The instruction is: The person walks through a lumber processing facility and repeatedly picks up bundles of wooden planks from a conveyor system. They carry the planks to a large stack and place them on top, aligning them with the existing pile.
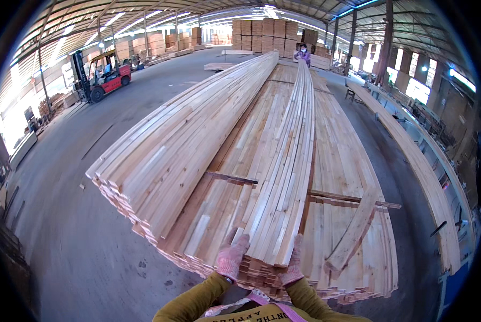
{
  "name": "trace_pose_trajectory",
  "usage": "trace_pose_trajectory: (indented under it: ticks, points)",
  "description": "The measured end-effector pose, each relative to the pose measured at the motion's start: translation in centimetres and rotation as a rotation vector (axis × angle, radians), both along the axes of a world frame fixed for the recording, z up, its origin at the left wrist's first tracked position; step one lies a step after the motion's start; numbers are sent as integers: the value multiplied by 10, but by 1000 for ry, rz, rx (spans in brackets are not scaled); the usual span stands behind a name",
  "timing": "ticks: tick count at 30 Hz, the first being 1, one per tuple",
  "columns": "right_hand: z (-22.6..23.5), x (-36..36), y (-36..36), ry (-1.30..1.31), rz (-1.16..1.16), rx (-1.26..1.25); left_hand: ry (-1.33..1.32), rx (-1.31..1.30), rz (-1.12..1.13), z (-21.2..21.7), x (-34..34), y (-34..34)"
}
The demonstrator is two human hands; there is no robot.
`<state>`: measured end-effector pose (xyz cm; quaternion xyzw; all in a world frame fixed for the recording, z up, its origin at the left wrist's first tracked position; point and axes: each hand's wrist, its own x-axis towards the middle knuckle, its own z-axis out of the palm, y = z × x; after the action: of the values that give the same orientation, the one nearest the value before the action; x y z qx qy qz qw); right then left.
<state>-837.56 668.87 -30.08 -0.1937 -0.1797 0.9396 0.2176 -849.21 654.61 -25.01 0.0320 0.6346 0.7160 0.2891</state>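
A long stack of narrow pale wooden strips runs away from me on top of a wide lumber pile. At the near end of the strips, my left hand in a pink knit glove grips their left side. My right hand, gloved alike, is pressed to their right side, its fingers partly hidden by the wood. At the far end stands another person in purple, wearing a white face covering; what that person's hands do is too small to tell.
A higher stack of strips covers the pile's left part. Thin crosspieces and a loose short board lie at right. A red forklift stands far left. Long boards rest along a bench at right; wood bundles are stacked behind.
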Motion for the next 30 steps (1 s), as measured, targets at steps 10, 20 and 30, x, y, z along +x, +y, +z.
trace_pose_trajectory:
  ticks: [10, 20, 30]
  points:
    - [37, -126, -123, -56, 72, -88, -310, 94, 29, -52, -127, -114]
    - [10, -172, -143, -69, 124, -73, -162, 273, -21, -45, -159, -154]
    - [56, -185, -139, -269, 196, 87, -784, 565, 178, -61, -155, -127]
